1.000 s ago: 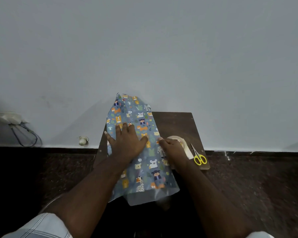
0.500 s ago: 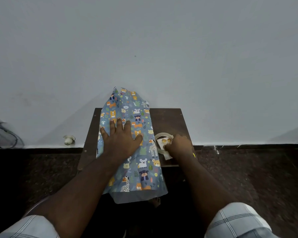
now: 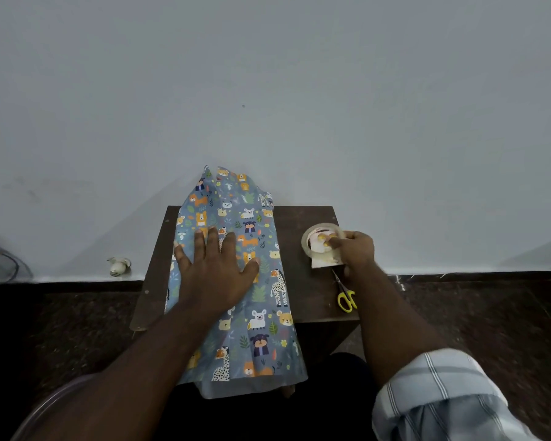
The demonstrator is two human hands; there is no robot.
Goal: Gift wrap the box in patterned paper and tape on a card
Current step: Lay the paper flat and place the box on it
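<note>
Clear tape: my right hand [image 3: 352,249] has its fingers curled onto the near edge of the tape roll [image 3: 322,241], which lies flat near the far right of the small dark wooden table [image 3: 309,294]. I cannot tell whether I have pinched a loose end or only steadied the roll. Inside and under the ring sits a pale card [image 3: 325,261] with yellow shapes on it. Just nearer me, partly under my wrist, are the yellow-handled scissors [image 3: 346,300].

My left hand [image 3: 215,275] is spread flat, fingers straight, pressing down the patterned paper [image 3: 252,316], blue-grey with cartoon animals. The paper runs from the wall edge of the table over its near edge and hangs toward my lap. The box itself is not visible; I judge it lies under the paper beneath my left palm, since the sheet humps there.

Step, as I read it: the paper is folded over and held shut, and I am fetching tape to fix the seam.

Next move calls for: freeing a tape end one-handed while the left hand keeps pressure on the overlap, probably cutting with the scissors.

Writing: none legible on paper, card or roll.
</note>
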